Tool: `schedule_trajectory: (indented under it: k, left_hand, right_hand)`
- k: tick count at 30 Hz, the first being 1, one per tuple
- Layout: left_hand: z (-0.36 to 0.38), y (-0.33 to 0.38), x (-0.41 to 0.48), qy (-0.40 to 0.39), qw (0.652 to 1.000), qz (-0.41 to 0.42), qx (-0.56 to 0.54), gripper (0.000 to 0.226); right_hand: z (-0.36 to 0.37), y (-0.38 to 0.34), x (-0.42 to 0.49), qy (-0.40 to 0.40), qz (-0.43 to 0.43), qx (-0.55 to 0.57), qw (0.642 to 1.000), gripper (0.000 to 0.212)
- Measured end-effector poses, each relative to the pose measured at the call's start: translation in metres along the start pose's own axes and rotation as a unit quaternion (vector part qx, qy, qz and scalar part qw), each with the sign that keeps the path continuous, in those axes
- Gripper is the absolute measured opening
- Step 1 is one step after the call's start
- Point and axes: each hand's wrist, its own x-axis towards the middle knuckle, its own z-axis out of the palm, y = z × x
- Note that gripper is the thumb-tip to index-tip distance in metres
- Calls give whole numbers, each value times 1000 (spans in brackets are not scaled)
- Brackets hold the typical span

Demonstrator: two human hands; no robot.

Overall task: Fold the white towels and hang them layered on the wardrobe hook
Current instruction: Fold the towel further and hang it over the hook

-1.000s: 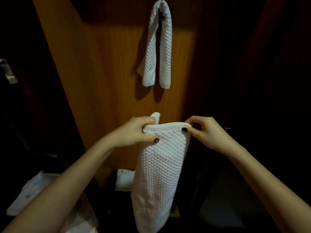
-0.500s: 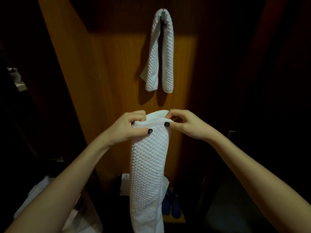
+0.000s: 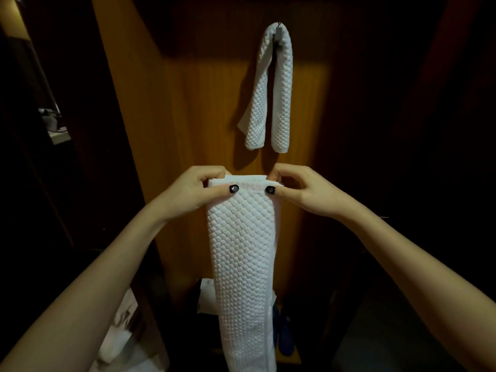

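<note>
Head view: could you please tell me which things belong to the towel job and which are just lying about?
Job: folded towel, pinched at its top edge by left hand and right hand; hung towel on the hook.
Lying about: blue slippers at the bottom; white heap at lower left, unclear what.

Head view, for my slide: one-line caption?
Left hand and right hand pinch the folded towel by its top edge, below the hung towel on the hook.

Head view, forward-down (near the hands (image 3: pixel 249 191))
</note>
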Motion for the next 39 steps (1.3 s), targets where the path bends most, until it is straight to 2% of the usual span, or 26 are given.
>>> schedule_trajectory:
  k: [4, 6, 8, 11, 13, 16, 20, 22, 25, 27, 29, 31, 34, 37, 39]
  left_hand:
    - [-10, 7, 2, -51, 996, 6, 77, 44]
    - [-12, 11, 3, -78, 985, 39, 150, 40]
    - [-9, 10, 3, -67, 976, 73, 194, 41]
    - [0, 4, 1, 8, 989, 64, 136, 48]
    - [6, 4, 2, 48, 993, 56, 93, 45]
    - [11, 8, 7, 59, 993, 63, 85, 41]
    - [12, 14, 15, 60, 991, 78, 88, 54]
    - [13, 17, 15, 89, 992, 73, 42, 58]
    - [23, 11, 4, 142, 985, 61, -76, 47]
    - [36, -2, -12, 159, 980, 45, -112, 63]
    - [53, -11, -26, 165, 982, 49, -73, 78]
    - [67, -16, -31, 168, 979, 57, -97, 82]
    - [72, -18, -28, 166, 977, 98, -88, 61]
    - [76, -2, -14, 176, 974, 130, -56, 36]
    - [81, 9, -2, 203, 969, 127, -66, 34]
  right_hand:
    - [-4, -5, 1, -2, -17, -36, 999, 18]
    - [-3, -4, 0, 3, -18, -60, 998, 19]
    - [-4, -5, -1, -5, -15, -81, 997, 21]
    - [-6, -10, -4, -19, -28, -97, 995, 16]
    - [-8, -13, -6, -20, -38, -120, 992, 17]
    - [-11, -11, -9, 4, -37, -137, 990, 18]
    - [-11, -11, -11, 46, -44, -97, 993, 36]
    - [-8, -14, -9, 63, -46, -83, 993, 32]
    - [-4, -12, -4, 95, -48, -86, 991, 18]
    - [1, -9, -1, 129, -40, -76, 988, 15]
    - [5, -7, 3, 158, -32, -44, 986, 16]
    - [5, -7, 7, 163, -26, -32, 986, 17]
    - [0, -6, 12, 183, -14, -17, 983, 18]
    - [-9, -4, 16, 267, -7, 13, 964, 15]
    - [-10, -2, 13, 331, -3, 47, 942, 10]
